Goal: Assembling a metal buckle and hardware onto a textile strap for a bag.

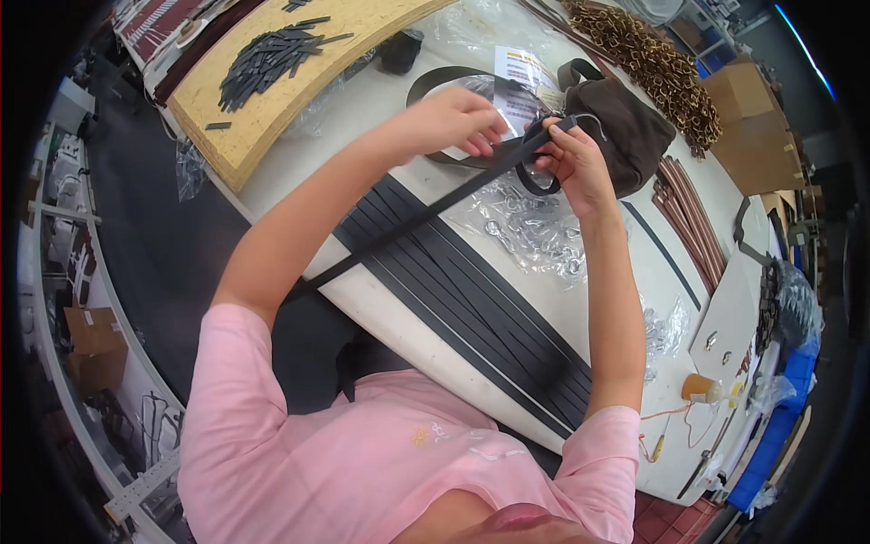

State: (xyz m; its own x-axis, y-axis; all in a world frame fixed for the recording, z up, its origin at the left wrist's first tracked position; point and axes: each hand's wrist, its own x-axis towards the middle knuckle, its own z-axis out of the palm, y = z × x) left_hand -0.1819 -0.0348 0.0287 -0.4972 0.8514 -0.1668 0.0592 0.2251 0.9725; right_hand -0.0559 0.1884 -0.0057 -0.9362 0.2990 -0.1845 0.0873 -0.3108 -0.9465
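Note:
A long black strap [426,212] runs up from the table's near edge to my right hand [577,168]. The fingers of that hand are closed on its upper end, where the strap bends into a small loop. My left hand [456,122] is just left of there, above the strap, its fingers loosely apart with nothing seen in them. Under the strap, several long black strips [458,295] lie side by side on the white table. Clear plastic bags of metal clasps [535,227] are below my right hand. Behind it sits a dark brown bag [625,131] with a strap.
Far left, a yellow board [204,95] bears a pile of short black strips [272,59]. Brass-coloured hardware [643,63] is heaped at the back, near a cardboard box [750,118]. Brown strips [689,222] lie at right. A small amber container [700,388] stands near the right edge.

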